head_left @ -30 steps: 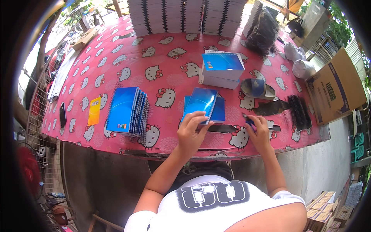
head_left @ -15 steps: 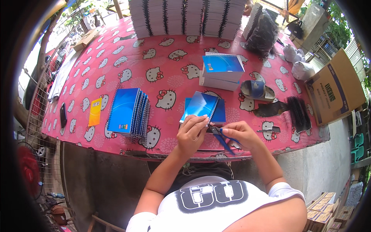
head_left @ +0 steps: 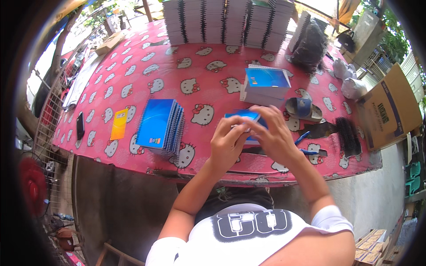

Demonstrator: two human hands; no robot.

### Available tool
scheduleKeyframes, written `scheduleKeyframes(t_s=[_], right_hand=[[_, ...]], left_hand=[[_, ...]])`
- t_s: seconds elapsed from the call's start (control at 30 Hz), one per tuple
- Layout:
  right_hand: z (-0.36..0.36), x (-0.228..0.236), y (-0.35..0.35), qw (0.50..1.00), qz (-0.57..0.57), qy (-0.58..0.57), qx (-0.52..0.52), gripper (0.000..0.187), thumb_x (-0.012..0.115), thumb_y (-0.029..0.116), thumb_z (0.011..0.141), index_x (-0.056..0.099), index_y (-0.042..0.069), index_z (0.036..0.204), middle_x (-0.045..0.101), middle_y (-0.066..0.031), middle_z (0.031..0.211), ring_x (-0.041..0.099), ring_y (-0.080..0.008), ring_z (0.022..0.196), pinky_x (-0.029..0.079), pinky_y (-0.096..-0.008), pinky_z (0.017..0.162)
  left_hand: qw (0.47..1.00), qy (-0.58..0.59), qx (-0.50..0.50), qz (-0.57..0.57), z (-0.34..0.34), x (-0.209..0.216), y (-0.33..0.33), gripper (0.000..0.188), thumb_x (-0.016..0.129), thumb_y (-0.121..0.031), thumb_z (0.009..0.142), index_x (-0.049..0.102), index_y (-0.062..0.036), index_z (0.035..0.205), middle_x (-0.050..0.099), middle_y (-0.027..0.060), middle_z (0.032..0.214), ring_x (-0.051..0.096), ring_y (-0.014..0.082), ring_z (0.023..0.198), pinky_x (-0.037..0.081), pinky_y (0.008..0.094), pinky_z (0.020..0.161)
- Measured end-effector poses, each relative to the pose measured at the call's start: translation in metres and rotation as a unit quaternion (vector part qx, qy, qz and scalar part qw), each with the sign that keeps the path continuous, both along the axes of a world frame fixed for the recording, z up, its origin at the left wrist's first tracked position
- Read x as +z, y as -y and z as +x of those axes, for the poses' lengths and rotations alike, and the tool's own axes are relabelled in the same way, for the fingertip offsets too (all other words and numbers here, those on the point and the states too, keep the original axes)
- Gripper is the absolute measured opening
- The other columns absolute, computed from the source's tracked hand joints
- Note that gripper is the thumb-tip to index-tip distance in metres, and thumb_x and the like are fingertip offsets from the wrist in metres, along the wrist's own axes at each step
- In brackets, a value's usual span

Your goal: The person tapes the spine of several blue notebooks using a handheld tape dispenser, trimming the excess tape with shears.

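1. I see the right hand (head_left: pixel 273 133) has put the blue scissors (head_left: pixel 310 152) down, just to its right.
2. The left hand (head_left: pixel 228 139) pinches the blue notebook (head_left: pixel 248 114), which extends just ahead of it.
3. The right hand now meets it there, so both attend to the notebook; whether it grips, I cannot tell.

Blue-covered notebook (head_left: pixel 242 114), held slightly right of centre, toward the near side; cover partly seen, near part hidden
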State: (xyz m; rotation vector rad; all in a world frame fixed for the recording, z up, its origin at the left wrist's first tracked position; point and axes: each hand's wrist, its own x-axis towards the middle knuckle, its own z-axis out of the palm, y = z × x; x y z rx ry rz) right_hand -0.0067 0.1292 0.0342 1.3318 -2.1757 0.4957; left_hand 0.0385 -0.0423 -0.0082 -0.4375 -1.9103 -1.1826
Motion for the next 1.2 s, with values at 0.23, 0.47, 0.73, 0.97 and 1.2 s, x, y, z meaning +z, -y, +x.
scheduleKeyframes(t_s=[0.23,0.47,0.73,0.97,1.2], right_hand=[[-0.037,0.056,0.14,0.809,-0.384,0.376,0.239,0.04,0.066,0.002,0.079,0.06,0.007,0.118,0.061,-0.0075,0.092,0.057,-0.0241,0.083,0.05,-0.0361,0.069],[-0.053,-0.049,0.231,0.92,-0.298,0.23,0.106,0.033,0.065,0.018,0.082,0.062,0.003,0.111,0.06,-0.0113,0.104,0.059,-0.024,0.096,0.049,-0.0348,0.083],[-0.053,-0.054,0.248,0.841,-0.347,0.378,0.173,0.029,0.057,0.027,0.091,0.06,0.002,0.106,0.058,-0.0088,0.098,0.056,-0.0174,0.092,0.044,-0.0305,0.083],[-0.047,-0.063,0.254,0.789,-0.413,0.428,0.154,0.039,0.043,0.039,0.1,0.055,0.001,0.099,0.054,-0.009,0.091,0.052,-0.0176,0.087,0.042,-0.0316,0.076],[-0.037,-0.018,0.197,0.956,-0.229,0.173,0.064,0.038,0.059,0.034,0.091,0.052,0.004,0.114,0.049,-0.0159,0.117,0.048,-0.0305,0.111,0.041,-0.0401,0.094]], left_hand=[[0.915,-0.104,0.343,0.184,0.065,0.037,0.118,0.052,0.048,-0.036,0.101,0.044,0.002,0.137,0.051,0.016,0.136,0.05,0.027,0.125,0.036,0.0408,0.106],[0.9,-0.018,0.271,0.34,0.023,-0.026,0.169,0.058,0.036,-0.048,0.103,0.055,0.0044,0.12,0.055,0.021,0.128,0.053,0.0265,0.119,0.041,0.0395,0.102],[0.858,0.006,0.266,0.439,0.027,-0.013,0.161,0.057,0.038,-0.045,0.103,0.06,0.0061,0.093,0.065,0.0199,0.108,0.062,0.0224,0.095,0.051,0.0359,0.086],[0.855,-0.054,0.319,0.404,0.023,-0.027,0.161,0.057,0.035,-0.045,0.104,0.061,0.0046,0.092,0.064,0.0133,0.09,0.06,0.0203,0.083,0.05,0.0325,0.076],[0.856,-0.04,0.362,0.367,0.04,-0.033,0.185,0.038,0.039,-0.031,0.104,0.057,0.0026,0.111,0.06,0.0118,0.115,0.058,0.0183,0.097,0.046,0.0328,0.082]])
